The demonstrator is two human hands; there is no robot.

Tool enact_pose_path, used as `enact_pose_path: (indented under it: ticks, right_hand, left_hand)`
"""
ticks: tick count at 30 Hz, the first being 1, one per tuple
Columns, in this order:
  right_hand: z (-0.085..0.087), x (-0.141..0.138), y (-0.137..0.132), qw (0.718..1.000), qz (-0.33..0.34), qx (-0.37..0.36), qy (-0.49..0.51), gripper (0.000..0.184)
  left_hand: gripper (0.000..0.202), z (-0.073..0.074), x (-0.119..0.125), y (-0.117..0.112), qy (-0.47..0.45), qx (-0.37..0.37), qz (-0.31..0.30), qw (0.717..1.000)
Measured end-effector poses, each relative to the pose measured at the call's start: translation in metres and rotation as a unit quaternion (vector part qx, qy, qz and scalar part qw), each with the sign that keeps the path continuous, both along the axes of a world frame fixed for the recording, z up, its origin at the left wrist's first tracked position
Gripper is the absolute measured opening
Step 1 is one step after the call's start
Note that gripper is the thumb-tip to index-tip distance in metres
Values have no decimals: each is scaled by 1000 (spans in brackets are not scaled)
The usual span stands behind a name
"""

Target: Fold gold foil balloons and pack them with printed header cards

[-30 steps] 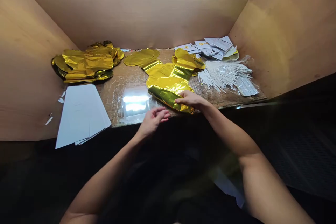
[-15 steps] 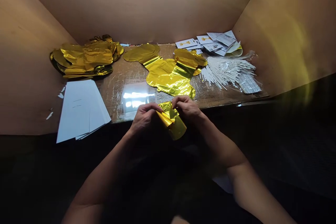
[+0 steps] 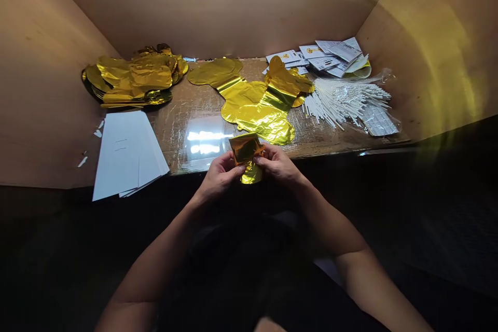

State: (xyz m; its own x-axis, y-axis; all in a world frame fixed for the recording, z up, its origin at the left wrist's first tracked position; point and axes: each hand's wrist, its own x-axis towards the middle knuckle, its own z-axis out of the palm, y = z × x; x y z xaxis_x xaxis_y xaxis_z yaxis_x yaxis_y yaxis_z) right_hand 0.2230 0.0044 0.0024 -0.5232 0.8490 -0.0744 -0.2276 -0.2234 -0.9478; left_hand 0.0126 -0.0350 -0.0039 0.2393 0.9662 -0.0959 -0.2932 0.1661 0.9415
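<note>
The folded foil balloon (image 3: pixel 246 148) is held between the left hand (image 3: pixel 220 176) and the right hand (image 3: pixel 277 163), just above the near edge of the tabletop (image 3: pixel 169 132). The left fingers (image 3: pixel 237 168) and right fingers (image 3: pixel 260 161) are clenched on its sides, and its gold end (image 3: pixel 251 173) hangs below them. Beyond lies a flat gold balloon (image 3: pixel 257 109), with a balloon pile (image 3: pixel 132 78) to the left, white paper (image 3: pixel 126 155) at the left edge, and white sticks (image 3: pixel 346 101) and printed cards (image 3: pixel 322 59) to the right.
</note>
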Motion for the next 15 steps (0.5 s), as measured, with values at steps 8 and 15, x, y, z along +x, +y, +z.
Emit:
enact_pose_path:
  ticks: [8, 15]
  right_hand:
    - [38, 25, 16, 943, 115, 208, -234, 22]
    - [36, 7, 20, 896, 153, 276, -311, 27]
  left_hand:
    - [19, 4, -13, -12, 241, 238, -19, 941]
    - [29, 19, -88, 11, 454, 197, 177, 850]
